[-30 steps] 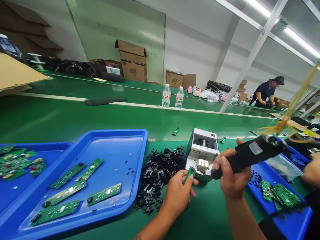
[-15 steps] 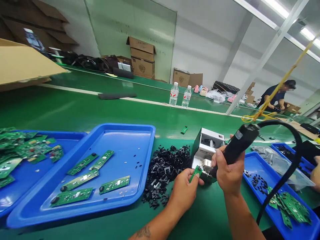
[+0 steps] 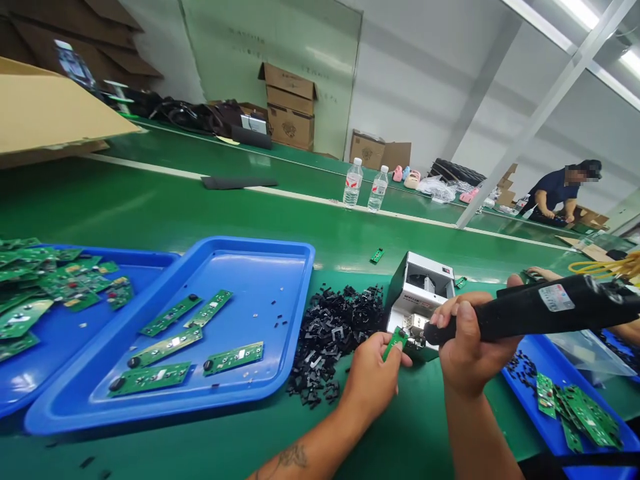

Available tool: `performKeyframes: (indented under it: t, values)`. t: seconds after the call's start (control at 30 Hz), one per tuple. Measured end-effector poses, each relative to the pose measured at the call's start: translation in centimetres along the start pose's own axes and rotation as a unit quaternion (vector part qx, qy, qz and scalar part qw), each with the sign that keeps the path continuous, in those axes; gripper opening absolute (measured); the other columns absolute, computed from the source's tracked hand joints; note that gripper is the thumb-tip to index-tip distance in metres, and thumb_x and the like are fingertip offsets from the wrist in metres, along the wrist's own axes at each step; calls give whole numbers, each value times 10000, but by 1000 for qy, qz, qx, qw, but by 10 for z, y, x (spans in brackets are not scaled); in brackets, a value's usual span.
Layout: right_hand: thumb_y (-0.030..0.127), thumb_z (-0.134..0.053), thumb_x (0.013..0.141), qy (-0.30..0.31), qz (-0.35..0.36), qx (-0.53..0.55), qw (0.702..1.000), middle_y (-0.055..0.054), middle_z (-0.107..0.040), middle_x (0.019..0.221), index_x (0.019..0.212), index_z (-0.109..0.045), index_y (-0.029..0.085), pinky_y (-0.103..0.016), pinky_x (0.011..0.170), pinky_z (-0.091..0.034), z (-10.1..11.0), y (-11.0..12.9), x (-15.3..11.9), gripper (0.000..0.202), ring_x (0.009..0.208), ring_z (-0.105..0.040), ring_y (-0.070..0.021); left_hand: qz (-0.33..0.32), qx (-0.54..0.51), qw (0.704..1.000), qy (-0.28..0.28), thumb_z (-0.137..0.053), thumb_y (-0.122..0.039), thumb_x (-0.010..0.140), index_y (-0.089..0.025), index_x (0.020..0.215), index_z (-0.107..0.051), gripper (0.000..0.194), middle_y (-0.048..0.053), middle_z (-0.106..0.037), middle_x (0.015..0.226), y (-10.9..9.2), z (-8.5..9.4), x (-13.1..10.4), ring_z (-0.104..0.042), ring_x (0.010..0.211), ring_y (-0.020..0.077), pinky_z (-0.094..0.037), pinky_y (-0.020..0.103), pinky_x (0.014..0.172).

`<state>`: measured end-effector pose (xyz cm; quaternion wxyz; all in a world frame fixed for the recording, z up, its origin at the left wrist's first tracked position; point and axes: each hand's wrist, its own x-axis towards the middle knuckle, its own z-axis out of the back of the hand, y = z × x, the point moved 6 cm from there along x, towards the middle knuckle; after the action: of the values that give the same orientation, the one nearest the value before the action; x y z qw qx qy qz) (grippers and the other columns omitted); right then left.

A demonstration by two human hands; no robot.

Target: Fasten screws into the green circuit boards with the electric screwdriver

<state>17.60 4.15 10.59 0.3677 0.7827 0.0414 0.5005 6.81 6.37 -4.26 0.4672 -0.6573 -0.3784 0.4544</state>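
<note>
My left hand [image 3: 376,371] pinches a small green circuit board [image 3: 397,340] in front of a white and black screw feeder [image 3: 421,293]. My right hand [image 3: 477,340] is wrapped round a black electric screwdriver [image 3: 530,312], which lies almost level. Its tip end points left at the front of the feeder, close to the board; whether it touches anything I cannot make out. Left of the feeder lies a heap of small black plastic parts [image 3: 333,333]. A blue tray [image 3: 295,267] holds several circuit boards, some with a black round part at one end.
Another blue tray [image 3: 165,257] at far left carries piled boards. A right-hand blue tray [image 3: 537,427] holds boards and small black parts. Two water bottles [image 3: 353,183] stand behind. A loose board [image 3: 377,255] lies beyond the feeder. One co-worker [image 3: 560,193] is at the back; another's hand reaches in at right.
My right hand has swung the screwdriver from steeply tilted to nearly level, its back end now toward the right. The left hand keeps the board by the feeder. The view has shifted slightly.
</note>
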Motion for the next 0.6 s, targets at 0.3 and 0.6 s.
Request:
performKeyframes:
  t: [0.3,0.6]
  values:
    - [172,-623,916,18,7,10,1000,93,-541,707,1422,-415,303,-291,502,-533,-4,-6,-1,563,473,-534,-102,5,-9,1000,-2,-544,-368,918,-179,878,-576,196,33,-734,779,1,-3,0,-458,356,76,-324,225,373]
    - [193,-641,902,72,41,-4,997,89,-534,729,1357,-410,298,-303,530,-521,-7,-1,-21,521,490,-554,-109,-12,-23,999,-20,-630,-492,881,-178,846,-633,315,5,-672,633,10,-1,3,-447,406,96,-305,235,439]
